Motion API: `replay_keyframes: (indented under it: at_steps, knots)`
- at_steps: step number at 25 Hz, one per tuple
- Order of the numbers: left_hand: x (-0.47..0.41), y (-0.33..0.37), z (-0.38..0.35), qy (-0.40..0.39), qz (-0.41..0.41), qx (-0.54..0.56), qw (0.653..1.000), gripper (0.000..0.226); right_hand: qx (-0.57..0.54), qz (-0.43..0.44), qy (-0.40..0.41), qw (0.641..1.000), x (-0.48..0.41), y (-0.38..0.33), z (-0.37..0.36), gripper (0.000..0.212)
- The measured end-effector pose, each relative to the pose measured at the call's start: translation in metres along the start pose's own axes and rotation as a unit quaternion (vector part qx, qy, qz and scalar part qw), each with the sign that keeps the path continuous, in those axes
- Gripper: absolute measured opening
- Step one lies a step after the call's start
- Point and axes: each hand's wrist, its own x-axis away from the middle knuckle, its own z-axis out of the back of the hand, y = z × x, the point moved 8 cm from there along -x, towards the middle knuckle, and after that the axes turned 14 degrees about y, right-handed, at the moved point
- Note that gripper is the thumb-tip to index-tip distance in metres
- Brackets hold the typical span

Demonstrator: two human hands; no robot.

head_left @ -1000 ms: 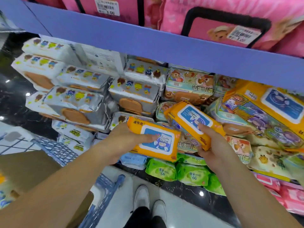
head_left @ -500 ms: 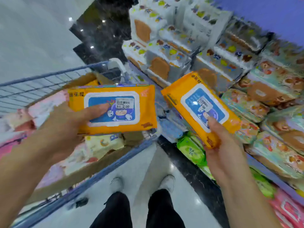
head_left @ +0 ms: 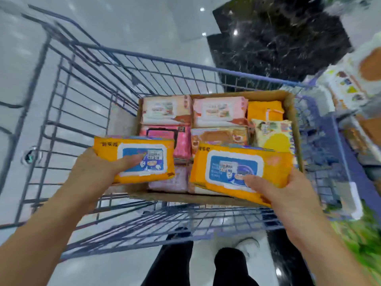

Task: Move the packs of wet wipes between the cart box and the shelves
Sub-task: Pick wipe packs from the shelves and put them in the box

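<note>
I hold two orange packs of wet wipes with blue-and-white lids over the cart. My left hand (head_left: 97,172) grips the left orange pack (head_left: 134,159) by its left end, thumb on the lid. My right hand (head_left: 288,195) grips the right orange pack (head_left: 241,172) from its lower right corner. Both packs hover above the near half of the cardboard box (head_left: 296,129) in the blue wire cart (head_left: 82,83). Several pink, orange and yellow packs fill the box; the near ones are partly hidden under the packs I hold.
The shelves with white and green packs (head_left: 350,83) blur past at the right edge. Pale glossy floor and a black marble strip (head_left: 278,38) lie beyond the cart. My legs and white shoes (head_left: 247,248) stand behind the cart's near rim.
My view has swung left from the shelves to the cart. Both hands carried the orange packs from the shelf to above the cardboard box.
</note>
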Motion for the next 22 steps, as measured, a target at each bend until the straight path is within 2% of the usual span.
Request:
replay_keyframes:
  at_steps: [2, 4, 6, 10, 13, 14, 16, 18, 19, 20, 22]
  knots:
    - [-0.008, -0.028, -0.011, -0.033, 0.032, -0.026, 0.999, 0.047, 0.062, 0.002, -0.017, 0.998, -0.003, 0.002, -0.036, 0.036]
    - [-0.017, -0.050, -0.030, -0.056, 0.029, -0.079, 0.995, 0.054, 0.112, -0.004, -0.009, 0.994, -0.007, 0.013, -0.059, 0.041]
    - [-0.020, -0.069, -0.053, -0.081, 0.048, -0.094, 0.991, 0.050, 0.143, -0.024, 0.007, 0.989, -0.013, 0.032, -0.068, 0.044]
    - [-0.030, -0.106, -0.091, -0.154, 0.143, -0.036, 0.977, 0.022, 0.165, -0.096, 0.014, 0.981, -0.027, 0.070, -0.073, 0.053]
    - [-0.037, -0.125, -0.103, -0.169, 0.160, -0.064, 0.970, 0.036, 0.205, -0.106, 0.051, 0.972, -0.038, 0.081, -0.070, 0.056]
    - [-0.037, -0.129, -0.105, -0.162, 0.148, -0.109, 0.969, 0.048, 0.238, -0.094, 0.081, 0.963, -0.039, 0.081, -0.068, 0.062]
    - [-0.039, -0.129, -0.101, -0.103, 0.072, -0.242, 0.962, 0.067, 0.349, -0.007, 0.126, 0.928, -0.034, 0.072, -0.071, 0.073]
    - [-0.033, -0.111, -0.100, -0.048, -0.052, -0.326, 0.943, 0.067, 0.470, 0.116, 0.135, 0.864, -0.019, 0.055, -0.089, 0.067]
    - [-0.028, -0.101, -0.102, -0.043, -0.105, -0.351, 0.929, 0.064, 0.491, 0.142, 0.124, 0.851, -0.014, 0.052, -0.097, 0.061]
    - [-0.025, -0.097, -0.105, -0.044, -0.135, -0.365, 0.920, 0.060, 0.497, 0.136, 0.107, 0.850, -0.014, 0.054, -0.101, 0.056]
    - [-0.024, -0.096, -0.110, -0.069, -0.131, -0.373, 0.916, 0.049, 0.491, 0.099, 0.078, 0.862, -0.020, 0.060, -0.103, 0.053]
